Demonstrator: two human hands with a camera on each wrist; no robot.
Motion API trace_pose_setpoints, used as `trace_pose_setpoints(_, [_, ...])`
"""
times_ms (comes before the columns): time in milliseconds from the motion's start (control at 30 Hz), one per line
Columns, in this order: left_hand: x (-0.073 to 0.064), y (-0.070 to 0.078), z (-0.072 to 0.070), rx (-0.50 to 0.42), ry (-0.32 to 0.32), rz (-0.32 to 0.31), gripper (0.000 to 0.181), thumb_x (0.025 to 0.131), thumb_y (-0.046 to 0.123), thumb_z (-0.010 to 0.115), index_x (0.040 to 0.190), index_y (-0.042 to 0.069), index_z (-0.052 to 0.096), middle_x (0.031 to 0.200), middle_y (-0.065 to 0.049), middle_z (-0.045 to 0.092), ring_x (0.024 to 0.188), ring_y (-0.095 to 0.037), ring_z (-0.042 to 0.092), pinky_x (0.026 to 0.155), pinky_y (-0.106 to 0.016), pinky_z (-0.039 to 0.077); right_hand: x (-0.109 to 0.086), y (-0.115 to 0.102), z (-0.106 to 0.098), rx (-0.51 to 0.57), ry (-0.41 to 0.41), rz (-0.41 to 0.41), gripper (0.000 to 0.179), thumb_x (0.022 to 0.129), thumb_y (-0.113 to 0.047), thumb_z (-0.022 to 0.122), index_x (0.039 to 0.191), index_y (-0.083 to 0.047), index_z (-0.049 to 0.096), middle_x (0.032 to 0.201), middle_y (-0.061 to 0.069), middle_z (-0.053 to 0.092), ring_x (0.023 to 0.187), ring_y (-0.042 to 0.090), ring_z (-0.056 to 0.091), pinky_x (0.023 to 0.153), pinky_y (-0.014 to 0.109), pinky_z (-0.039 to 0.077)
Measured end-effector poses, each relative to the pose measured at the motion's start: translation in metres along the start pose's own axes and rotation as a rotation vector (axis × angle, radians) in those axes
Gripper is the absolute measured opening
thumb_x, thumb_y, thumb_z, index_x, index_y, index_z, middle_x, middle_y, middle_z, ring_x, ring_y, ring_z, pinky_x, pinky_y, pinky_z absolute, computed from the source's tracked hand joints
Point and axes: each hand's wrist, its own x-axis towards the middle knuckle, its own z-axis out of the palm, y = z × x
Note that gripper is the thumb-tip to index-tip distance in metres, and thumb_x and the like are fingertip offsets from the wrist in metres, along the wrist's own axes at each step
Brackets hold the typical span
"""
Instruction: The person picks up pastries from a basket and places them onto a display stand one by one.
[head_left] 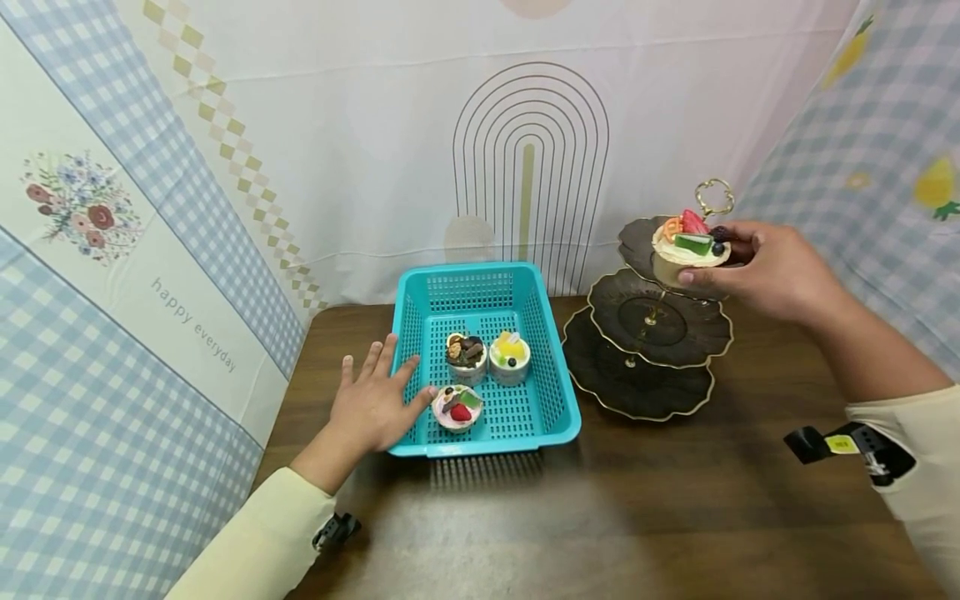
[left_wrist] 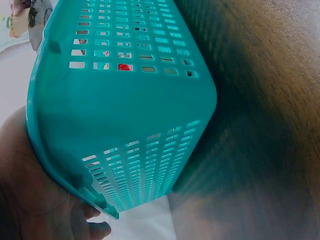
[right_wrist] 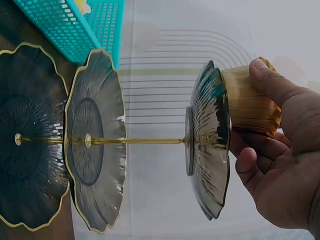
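My right hand (head_left: 780, 267) grips a cupcake (head_left: 678, 265) with cream, a strawberry, a green piece and dark berries on top. That cupcake is at the top tier of a three-tier dark cake stand (head_left: 660, 321) with gold edges; in the right wrist view its pleated wrapper (right_wrist: 250, 100) appears at the top plate's rim. My left hand (head_left: 375, 404), fingers spread, rests on the left rim of a turquoise basket (head_left: 558, 400). Inside the basket are a chocolate-topped cupcake (head_left: 467, 354), a yellow-fruit cupcake (head_left: 510, 358) and a strawberry-topped cupcake (head_left: 457, 408).
The basket and stand sit side by side on a brown wooden table (head_left: 525, 533). A white patterned cloth (head_left: 360, 167) hangs behind them, with blue checked cloth (head_left: 187, 350) at the left. A gold ring handle (head_left: 715, 196) tops the stand.
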Motion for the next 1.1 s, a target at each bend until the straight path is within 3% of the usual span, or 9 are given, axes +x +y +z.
trace_pose_setpoints(500, [-0.001,-0.002,-0.002,0.003,0.004,0.01,0.075,0.089,0.072,0.02,0.148,0.027,0.032,0.157,-0.01,-0.001,0.141,-0.032,0.004,0.105,-0.063,-0.003,0.009,0.012,0.004,-0.042,-0.004,0.004,0.085,0.071,-0.051,0.077,0.133,0.0,0.05,0.109,0.023,0.064,0.093,0.026,0.059,0.065,0.023,0.041])
trace_pose_setpoints(733, [-0.003,-0.004,-0.002,-0.007,0.001,0.009,0.076,0.089,0.072,0.019,0.148,0.026,0.033,0.157,-0.009,-0.001,0.141,-0.031,0.003,0.105,-0.063,-0.003,0.006,0.011,0.006,-0.04,-0.015,-0.002,0.082,0.073,-0.052,0.075,0.132,0.0,0.049,0.113,0.025,0.062,0.1,0.033,0.057,0.072,0.031,0.04])
trace_pose_setpoints(967, [-0.003,-0.005,-0.002,-0.008,0.005,0.013,0.077,0.089,0.073,0.018,0.147,0.026,0.034,0.157,-0.009,0.0,0.141,-0.031,0.002,0.105,-0.063,-0.001,0.001,0.011,0.005,-0.004,-0.026,-0.012,0.086,0.076,-0.049,0.074,0.141,-0.005,0.039,0.124,0.029,0.054,0.113,0.039,0.048,0.084,0.048,0.037])
trace_pose_setpoints(1100, [-0.004,-0.005,-0.002,-0.014,0.006,0.016,0.075,0.09,0.071,0.021,0.147,0.026,0.034,0.157,-0.01,-0.001,0.141,-0.031,0.002,0.105,-0.063,-0.002,-0.003,0.01,0.002,0.037,-0.029,-0.007,0.091,0.077,-0.046,0.075,0.148,-0.013,0.029,0.132,0.026,0.048,0.115,0.039,0.048,0.082,0.04,0.038])
